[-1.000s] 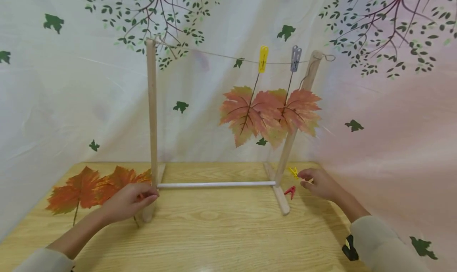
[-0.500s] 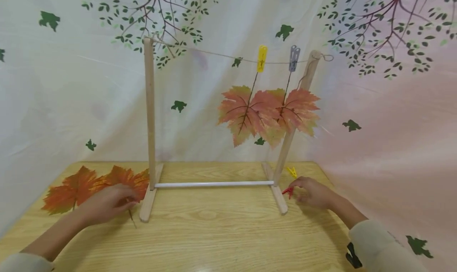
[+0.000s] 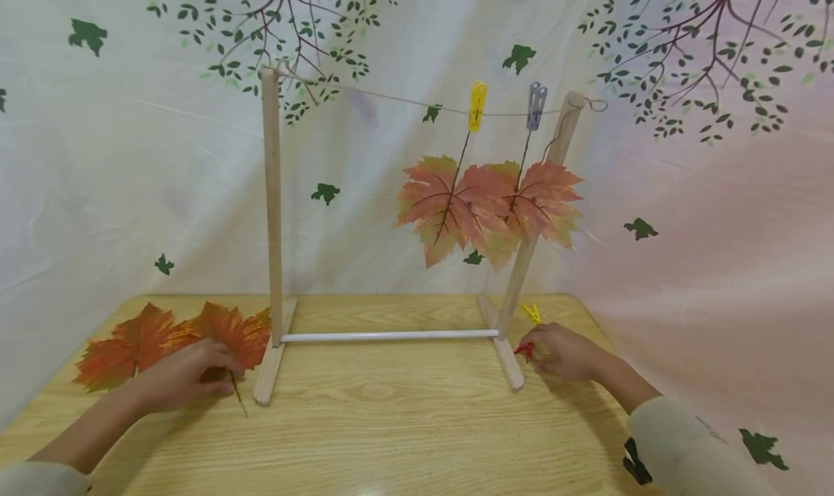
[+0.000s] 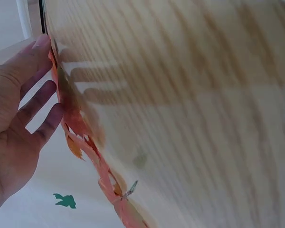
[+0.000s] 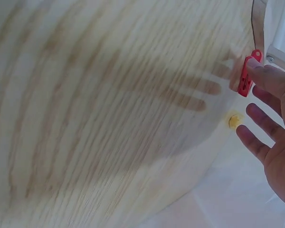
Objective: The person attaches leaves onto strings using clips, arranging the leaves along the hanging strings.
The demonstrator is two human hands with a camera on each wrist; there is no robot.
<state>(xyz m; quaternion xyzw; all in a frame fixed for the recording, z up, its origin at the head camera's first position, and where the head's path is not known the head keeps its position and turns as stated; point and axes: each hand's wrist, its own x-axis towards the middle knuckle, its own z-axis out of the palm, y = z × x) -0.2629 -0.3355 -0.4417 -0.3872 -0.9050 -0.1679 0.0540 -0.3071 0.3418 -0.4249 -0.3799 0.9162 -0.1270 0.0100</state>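
Note:
Two orange-red artificial maple leaves lie at the table's left. My left hand (image 3: 192,373) is over the right one of these leaves (image 3: 224,322), thumb and fingertips close around its dark stem (image 3: 239,394), with a gap between thumb and index finger. In the left wrist view, my left hand's fingers (image 4: 42,124) reach down to the leaf at the tabletop. My right hand (image 3: 563,351) pinches a red clothespin (image 5: 247,76) between thumb and index finger, low over the table beside the stand's right foot. Its other fingers are spread. Behind it lies a yellow clothespin (image 3: 532,313).
A wooden stand (image 3: 272,213) with a white crossbar (image 3: 391,336) holds a string (image 3: 391,99). A yellow clothespin (image 3: 478,106) and a grey clothespin (image 3: 536,106) hang leaves (image 3: 449,206) from it by their stems. A black object (image 3: 635,461) is by the right sleeve.
My left hand has moved left from the stand's post to the leaf's stem. The right hand has come from near the yellow clothespin to the red one and now pinches it.

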